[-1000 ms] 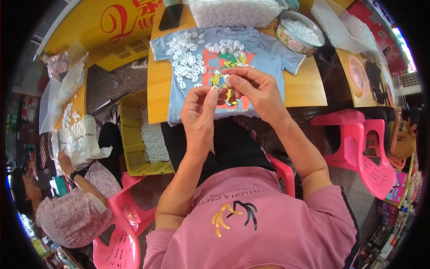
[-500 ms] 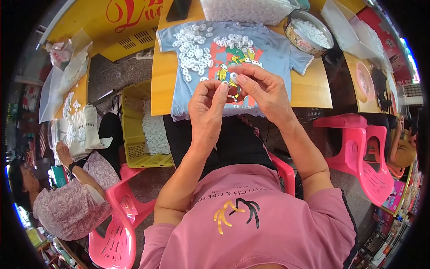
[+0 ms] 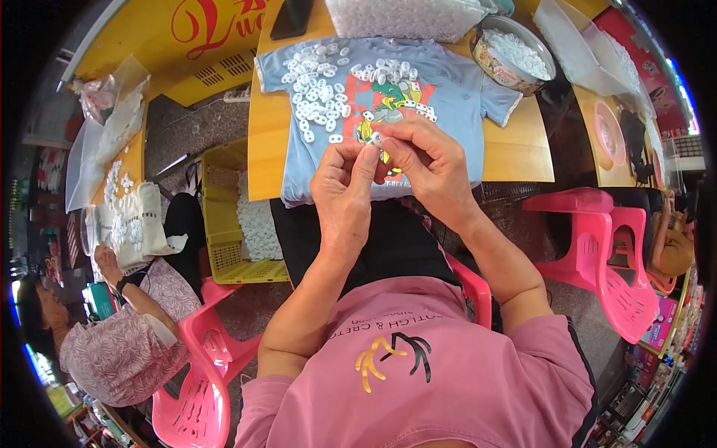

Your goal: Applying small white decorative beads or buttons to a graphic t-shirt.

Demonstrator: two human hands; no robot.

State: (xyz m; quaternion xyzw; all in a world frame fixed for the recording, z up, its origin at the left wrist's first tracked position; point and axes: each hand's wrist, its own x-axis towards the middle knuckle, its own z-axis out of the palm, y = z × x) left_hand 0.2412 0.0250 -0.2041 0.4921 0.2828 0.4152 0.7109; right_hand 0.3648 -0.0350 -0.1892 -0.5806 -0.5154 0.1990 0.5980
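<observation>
My left hand (image 3: 342, 183) and my right hand (image 3: 432, 160) meet over the near part of a blue T-shirt (image 3: 452, 78) spread on the table. Both are closed in a pinch. A small white plastic piece (image 3: 376, 138) with a dark centre shows between the fingertips; the fingers hide most of it. Left of them on the shirt lies a loose pile of white oval pieces with two dark holes each (image 3: 317, 93). A smaller cluster of the same pieces (image 3: 385, 71) is beyond my hands, and several more (image 3: 423, 110) lie beside my right fingers.
A clear bin of white parts (image 3: 407, 21) and a round tin of white pieces (image 3: 514, 56) stand at the back, near a dark phone (image 3: 291, 19). A yellow crate (image 3: 224, 250) is left of my legs. Another person (image 3: 127, 328) sits at left. A pink chair (image 3: 597, 246) stands right.
The white parts held apart in my two hands are now together at the fingertips. My right hand has moved slightly left and nearer to me.
</observation>
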